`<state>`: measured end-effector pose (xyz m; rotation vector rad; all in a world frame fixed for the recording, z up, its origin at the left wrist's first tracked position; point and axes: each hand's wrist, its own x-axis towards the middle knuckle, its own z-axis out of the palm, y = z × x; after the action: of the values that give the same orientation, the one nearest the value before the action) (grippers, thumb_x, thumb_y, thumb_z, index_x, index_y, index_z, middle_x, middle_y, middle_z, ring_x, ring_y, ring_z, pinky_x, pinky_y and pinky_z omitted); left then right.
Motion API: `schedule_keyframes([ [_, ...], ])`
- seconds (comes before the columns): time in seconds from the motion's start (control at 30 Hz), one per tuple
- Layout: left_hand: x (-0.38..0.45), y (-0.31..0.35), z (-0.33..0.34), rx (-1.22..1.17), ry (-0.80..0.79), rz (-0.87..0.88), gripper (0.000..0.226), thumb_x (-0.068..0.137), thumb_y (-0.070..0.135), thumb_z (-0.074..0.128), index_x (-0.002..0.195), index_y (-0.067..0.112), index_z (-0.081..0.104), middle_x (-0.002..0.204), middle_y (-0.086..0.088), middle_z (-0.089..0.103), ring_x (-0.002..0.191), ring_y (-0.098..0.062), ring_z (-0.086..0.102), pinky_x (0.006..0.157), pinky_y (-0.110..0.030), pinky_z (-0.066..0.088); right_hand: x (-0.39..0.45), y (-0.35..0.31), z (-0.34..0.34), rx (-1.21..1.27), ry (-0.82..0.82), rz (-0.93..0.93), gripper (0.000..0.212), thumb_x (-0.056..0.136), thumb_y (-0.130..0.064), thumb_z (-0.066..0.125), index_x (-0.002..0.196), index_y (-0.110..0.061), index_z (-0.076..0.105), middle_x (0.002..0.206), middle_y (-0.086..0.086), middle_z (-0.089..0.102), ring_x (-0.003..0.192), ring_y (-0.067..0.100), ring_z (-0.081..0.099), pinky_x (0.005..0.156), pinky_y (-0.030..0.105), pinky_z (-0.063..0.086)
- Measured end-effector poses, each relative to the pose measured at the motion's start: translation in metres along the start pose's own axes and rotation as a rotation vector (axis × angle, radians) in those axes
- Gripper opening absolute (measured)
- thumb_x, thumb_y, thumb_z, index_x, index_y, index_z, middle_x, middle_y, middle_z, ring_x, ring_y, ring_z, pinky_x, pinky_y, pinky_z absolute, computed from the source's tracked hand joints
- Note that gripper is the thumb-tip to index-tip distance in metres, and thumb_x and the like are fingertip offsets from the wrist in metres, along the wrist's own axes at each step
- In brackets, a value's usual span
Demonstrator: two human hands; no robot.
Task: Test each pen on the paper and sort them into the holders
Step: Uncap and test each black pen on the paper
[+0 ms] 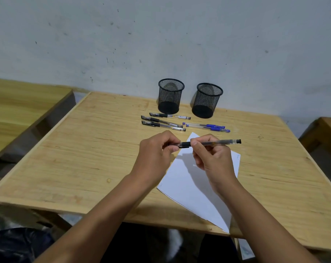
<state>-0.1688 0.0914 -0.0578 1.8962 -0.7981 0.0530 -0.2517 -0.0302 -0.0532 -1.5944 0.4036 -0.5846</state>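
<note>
I hold a clear black-ink pen level above the white paper. My left hand pinches its cap end, and my right hand grips the barrel by the black grip. Three black pens lie side by side on the wooden table beyond my hands. Two blue pens lie to their right. Two black mesh holders stand at the back: the left holder and the right holder. Both look empty.
The grey wall rises right behind the holders. Another wooden table stands to the left across a gap, and a corner of a third shows at the right. The paper overhangs the near table edge.
</note>
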Motion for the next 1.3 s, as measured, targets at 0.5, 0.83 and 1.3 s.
schedule_keyframes([
  [0.5, 0.002, -0.009, -0.026, 0.019, -0.019, -0.077, 0.017, 0.083, 0.003, 0.062, 0.080, 0.021, 0.063, 0.072, 0.018, 0.061, 0.068, 0.012, 0.055, 0.061, 0.000, 0.036, 0.001, -0.009, -0.006, 0.158, -0.017, 0.026, 0.012, 0.085, -0.004, 0.061, 0.082, -0.013, 0.067, 0.057, 0.003, 0.052, 0.052, 0.015, 0.043, 0.045, 0.020, 0.036],
  [0.83, 0.027, -0.026, -0.058, 0.076, 0.102, -0.078, 0.023, 0.085, 0.008, 0.061, 0.097, 0.027, 0.064, 0.081, 0.016, 0.062, 0.076, 0.007, 0.057, 0.070, 0.003, 0.037, -0.011, 0.003, 0.014, -0.529, -0.094, -0.047, 0.008, 0.080, -0.016, 0.069, 0.085, -0.021, 0.072, 0.071, -0.014, 0.065, 0.068, -0.002, 0.059, 0.060, 0.003, 0.041],
  [1.3, 0.011, -0.100, -0.032, 0.645, 0.088, -0.372, 0.047, 0.094, 0.033, 0.041, 0.133, 0.008, 0.041, 0.143, -0.014, 0.039, 0.136, -0.028, 0.027, 0.113, -0.040, 0.020, 0.029, 0.034, 0.075, -0.842, -0.089, -0.106, 0.018, 0.087, -0.024, 0.058, 0.091, -0.013, 0.072, 0.092, 0.005, 0.064, 0.083, 0.017, 0.056, 0.069, 0.031, 0.049],
])
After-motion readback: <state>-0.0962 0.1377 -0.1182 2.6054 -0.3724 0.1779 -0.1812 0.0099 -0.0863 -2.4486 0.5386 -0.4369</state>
